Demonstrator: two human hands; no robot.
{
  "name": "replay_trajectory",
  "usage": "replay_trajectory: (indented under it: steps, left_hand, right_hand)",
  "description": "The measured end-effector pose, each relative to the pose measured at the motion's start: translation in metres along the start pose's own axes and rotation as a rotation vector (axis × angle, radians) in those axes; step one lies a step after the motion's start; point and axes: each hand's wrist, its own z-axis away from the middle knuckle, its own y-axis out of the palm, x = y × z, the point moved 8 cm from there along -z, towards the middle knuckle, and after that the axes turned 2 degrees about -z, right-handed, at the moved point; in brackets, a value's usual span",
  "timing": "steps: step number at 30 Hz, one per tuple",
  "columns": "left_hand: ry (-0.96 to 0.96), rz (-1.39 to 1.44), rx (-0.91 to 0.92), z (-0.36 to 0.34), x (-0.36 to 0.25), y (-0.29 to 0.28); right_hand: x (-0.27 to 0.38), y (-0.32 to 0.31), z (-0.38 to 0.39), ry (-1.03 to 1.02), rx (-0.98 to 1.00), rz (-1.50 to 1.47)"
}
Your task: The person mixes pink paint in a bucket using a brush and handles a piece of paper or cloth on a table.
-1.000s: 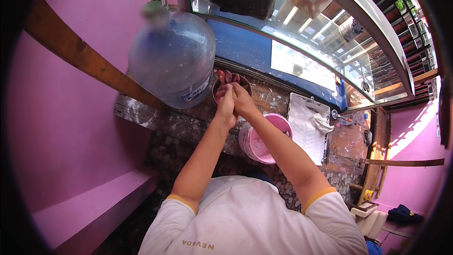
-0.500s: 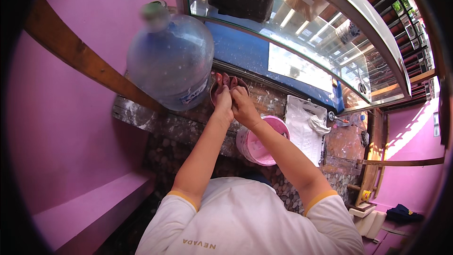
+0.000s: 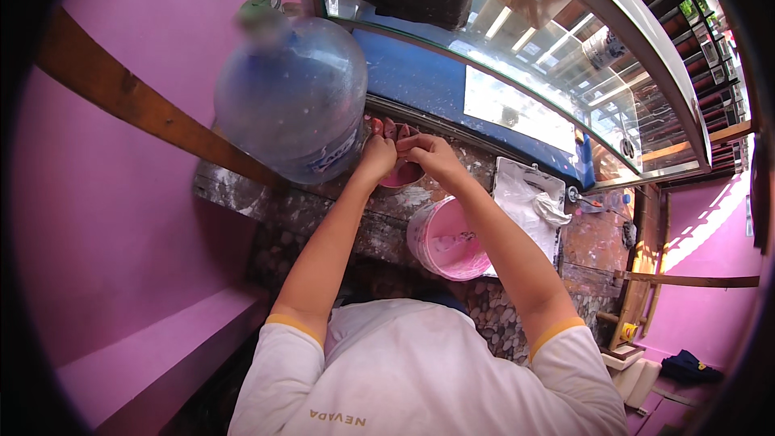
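Near the far edge of the wooden surface (image 3: 379, 211), left of its middle: one small bowl (image 3: 397, 175), round, pink on the inside. Its mouth faced upward; being round, it showed no long axis. Several dark reddish pieces (image 3: 390, 127) stood at its far side, their length running toward the far edge; whether they belonged to the bowl could not be told. Handling, as judged: light, fairly stiff, its inner wall likely slippery if the pink was wet; best taken by the outer wall, from opposite sides.

Left hand (image 3: 378, 157): at the bowl's left side, fingers curled; whether clamped on anything could not be told. Right hand (image 3: 431, 153): over the far right rim, fingers bent toward the left hand, tips nearly meeting; its grip likewise could not be told.

Left end of the surface: one large clear bottle (image 3: 295, 101), upright, just beside the left hand. Near edge, below the right forearm: one bucket (image 3: 450, 244), pink inside. Right of the bucket: one white-lined tray (image 3: 514, 194), with a crumpled white cloth (image 3: 550, 210) at its right edge. Beyond the far edge: one glass case (image 3: 500, 56).
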Motion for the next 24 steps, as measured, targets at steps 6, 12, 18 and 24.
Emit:
replay_trajectory:
  steps: [6, 12, 18, 24]
  left_hand:
    - [0.245, -1.002, 0.106, 0.013, -0.036, 0.021]
    - [0.087, -1.290, 0.436, -0.003, 0.011, 0.044]
    - [0.414, -1.596, 0.465, -0.004, 0.007, 0.060]
    - [0.416, -1.283, 0.291, 0.006, -0.025, 0.033]
  right_hand:
    - [-0.002, -0.006, -0.011, 0.233, 0.027, 0.402]
    - [-0.029, -0.014, -0.019, 0.198, -0.108, 0.292]
    - [-0.024, -0.024, -0.014, 0.221, -0.072, 0.287]
    - [-0.021, -0.014, -0.008, 0.320, -0.011, 0.311]
